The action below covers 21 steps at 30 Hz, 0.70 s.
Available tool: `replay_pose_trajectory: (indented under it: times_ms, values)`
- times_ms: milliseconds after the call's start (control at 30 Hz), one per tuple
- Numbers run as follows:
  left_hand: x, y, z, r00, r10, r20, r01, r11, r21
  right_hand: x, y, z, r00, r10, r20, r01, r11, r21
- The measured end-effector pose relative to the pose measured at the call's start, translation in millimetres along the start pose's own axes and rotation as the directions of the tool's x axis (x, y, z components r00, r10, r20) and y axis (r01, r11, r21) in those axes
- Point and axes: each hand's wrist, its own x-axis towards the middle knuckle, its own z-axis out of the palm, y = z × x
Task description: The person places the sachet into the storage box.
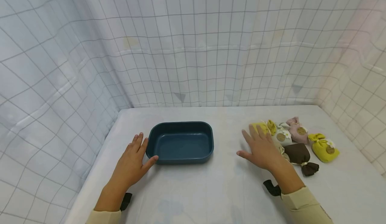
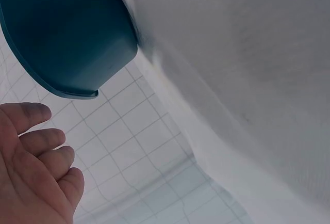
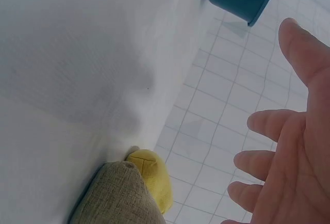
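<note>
Nearest: 2 cream sleeves (image 1: pixel 304 204), each wrist wearing a black strap (image 1: pixel 272 187).

Left hand (image 1: pixel 131 162) lies flat on the white table (image 1: pixel 193 190), fingers straight and slightly spread, holding nothing. Its thumb tip touches the near-left corner of the blue tray (image 1: pixel 181 126); its fingertips are just beside the tray's left wall. Left wrist view shows the fingers relaxed, tray edge above them.

Right hand (image 1: pixel 263 149) is wide, fingers spread, palm down, gripping nothing. It sits over the left edge of the pouch cluster, fingertips over a yellow pouch (image 1: pixel 261 127). Cannot tell if it touches it. Right wrist view shows a gap between palm and pouches.

Tray: left of table centre, upright, nothing in it.

Pouches, right of the tray and well apart from it: brown pouch (image 1: pixel 300 155) nearest, second yellow pouch (image 1: pixel 324 147) far right, white pouch (image 1: pixel 281 136) and pink pouch (image 1: pixel 297 130) behind.

Farthest: white gridded curtain (image 1: pixel 193 43) on 3 sides.
</note>
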Motion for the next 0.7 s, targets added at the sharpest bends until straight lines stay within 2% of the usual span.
replay_pose_trajectory:
  times_ms: [200,467,600,700]
  values:
    - [1.8,-0.9,-1.0,1.0,0.012,-0.018,-0.011,1.0,0.009,1,1,0,1.0,-0.005,-0.007,0.005,1.0,-0.004]
    - [7.4,-2.9,3.2,1.0,0.024,-0.017,-0.024,1.0,0.007,4,11,-2,0.998,-0.054,-0.041,0.053,0.998,-0.016]
    - [12.0,-4.7,6.8,0.999,0.029,-0.017,-0.029,1.0,0.005,6,19,-3,0.996,-0.071,-0.052,0.072,0.997,0.013]
    - [14.4,-5.6,7.9,0.999,0.035,-0.015,-0.035,0.999,-0.003,6,26,-7,0.998,-0.053,-0.045,0.056,0.996,0.07]
